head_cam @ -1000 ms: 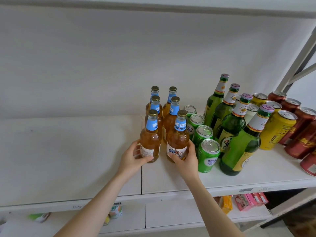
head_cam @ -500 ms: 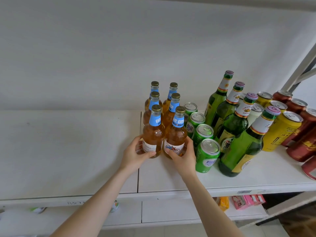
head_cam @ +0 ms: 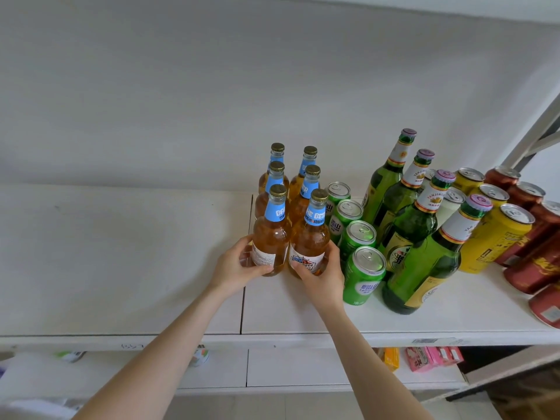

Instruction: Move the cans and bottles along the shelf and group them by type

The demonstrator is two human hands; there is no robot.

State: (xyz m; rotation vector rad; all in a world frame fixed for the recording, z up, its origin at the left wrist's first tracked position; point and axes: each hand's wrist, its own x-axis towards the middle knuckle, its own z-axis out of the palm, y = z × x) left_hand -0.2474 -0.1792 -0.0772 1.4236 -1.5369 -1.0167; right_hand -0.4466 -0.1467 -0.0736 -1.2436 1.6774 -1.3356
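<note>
Several amber bottles with blue neck labels stand in two rows on the white shelf (head_cam: 121,268). My left hand (head_cam: 239,265) grips the front left amber bottle (head_cam: 269,237) at its base. My right hand (head_cam: 321,274) grips the front right amber bottle (head_cam: 309,237) low on its label. Both bottles stand upright, side by side and touching. Just right of them runs a row of green cans (head_cam: 365,268), then tall green bottles (head_cam: 424,262), yellow cans (head_cam: 497,234) and red cans (head_cam: 536,265).
The left half of the shelf is bare white board with a seam (head_cam: 247,262) beside my left hand. A grey upright post (head_cam: 533,128) stands at the right. A lower shelf holds pink boxes (head_cam: 430,357) and an orange pack (head_cam: 391,357).
Both hands have pushed the two front amber bottles back towards the other amber bottles, and the pair now stands closer together.
</note>
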